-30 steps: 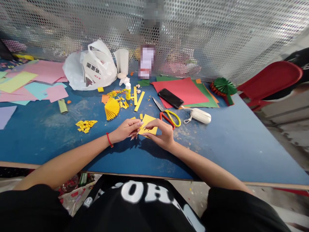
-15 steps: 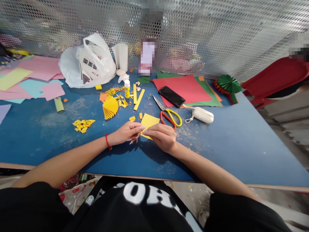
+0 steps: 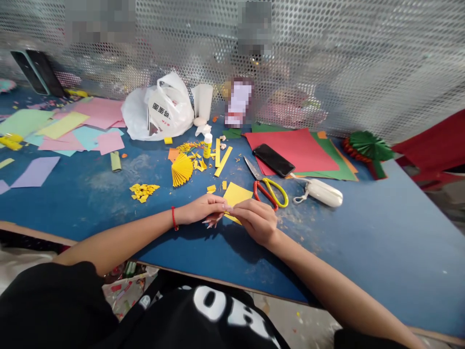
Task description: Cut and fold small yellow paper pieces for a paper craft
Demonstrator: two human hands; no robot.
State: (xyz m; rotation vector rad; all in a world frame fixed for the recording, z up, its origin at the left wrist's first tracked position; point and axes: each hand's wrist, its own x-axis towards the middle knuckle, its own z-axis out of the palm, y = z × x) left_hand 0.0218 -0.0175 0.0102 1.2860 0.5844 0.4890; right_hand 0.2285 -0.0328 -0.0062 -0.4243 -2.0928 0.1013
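Hands together at the table's edge — the left hand [image 3: 201, 209] and right hand [image 3: 255, 221] pinch a yellow paper sheet [image 3: 238, 195] on a blue worktable [image 3: 348, 252], just beside red-and-yellow-handled scissors [image 3: 271, 192].

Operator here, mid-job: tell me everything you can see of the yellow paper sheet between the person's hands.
The yellow paper sheet is bright, matte, thin-looking craft paper with straight edges. Its far part shows flat and uncreased, angled over the blue table, just left of the red-handled scissors. The right hand covers and grips its near part, and the left hand reaches it from the left, fingertips at its edge. Whether the hidden part is folded, or whether the sheet touches the table, cannot be told.
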